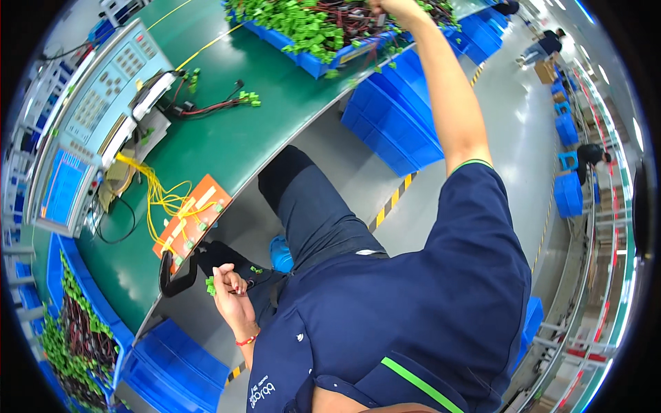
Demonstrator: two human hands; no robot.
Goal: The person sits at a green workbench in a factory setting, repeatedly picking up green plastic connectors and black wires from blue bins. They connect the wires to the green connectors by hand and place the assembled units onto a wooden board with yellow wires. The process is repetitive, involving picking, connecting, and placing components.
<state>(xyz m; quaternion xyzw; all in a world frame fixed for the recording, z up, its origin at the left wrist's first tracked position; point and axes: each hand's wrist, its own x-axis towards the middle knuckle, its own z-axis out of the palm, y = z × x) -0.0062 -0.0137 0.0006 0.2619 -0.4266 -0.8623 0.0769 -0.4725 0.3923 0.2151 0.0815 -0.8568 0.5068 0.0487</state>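
Your left hand (233,297) has its fingers curled around one small green connector (211,285), just below the counter (227,141) edge. Your right hand (398,8) reaches into one blue bin (310,63) heaped with green-ended wire harnesses (310,24); its fingers' grip I cannot tell.

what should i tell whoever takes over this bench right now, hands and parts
Left hand: low by the bench edge, pinching a small green connector.
Right hand: stretched up into the blue bin of green-ended wire harnesses, fingers closed among them; exact grip cannot be seen.
On the green bench: one harness lying loose, an orange fixture board with yellow wires, a grey tester.
Another bin of harnesses sits at lower left.
How many are finished or left cannot be told.
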